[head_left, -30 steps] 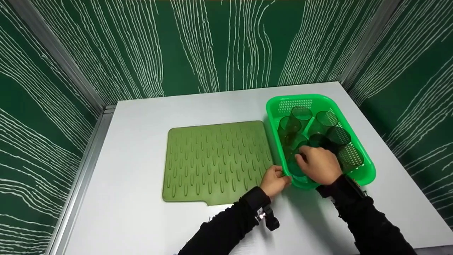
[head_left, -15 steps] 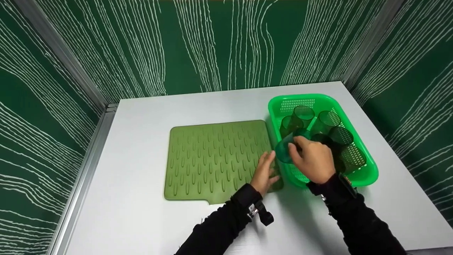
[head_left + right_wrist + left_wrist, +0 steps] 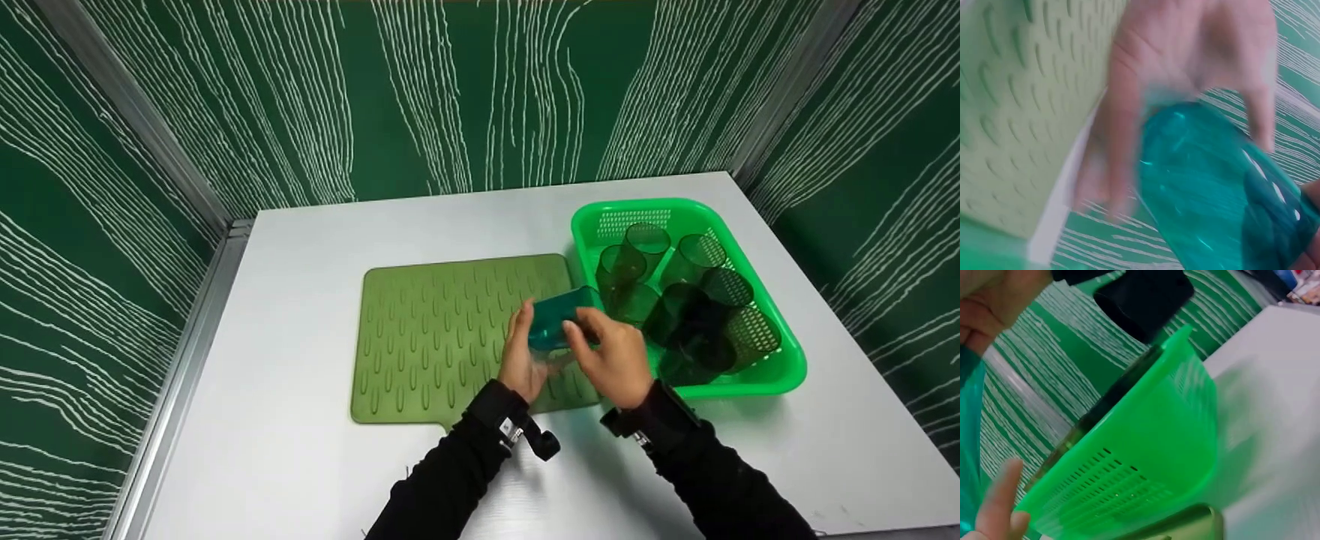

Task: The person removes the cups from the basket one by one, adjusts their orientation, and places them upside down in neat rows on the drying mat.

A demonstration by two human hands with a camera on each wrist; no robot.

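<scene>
A clear teal cup (image 3: 559, 319) is held tilted above the right part of the green ridged mat (image 3: 435, 337). My right hand (image 3: 615, 360) pinches it near the rim end, thumb and fingers on its wall. My left hand (image 3: 523, 360) is at the cup's base end, its fingers straight and spread about the base in the right wrist view; whether they touch it I cannot tell. In that view the cup (image 3: 1202, 180) is large and partly blurred. Only a finger or two of my left hand (image 3: 1002, 512) show in the left wrist view.
A bright green perforated basket (image 3: 787, 379) stands right of the mat, holding several amber and dark see-through cups (image 3: 694, 259). Both lie on a white table (image 3: 300, 465). Dark green panels with white lines (image 3: 405, 97) close off the back and sides.
My right hand has lifted the teal cup out of the basket and carried it left over the mat. My left hand has left the basket's rim and moved left and up to the cup.
</scene>
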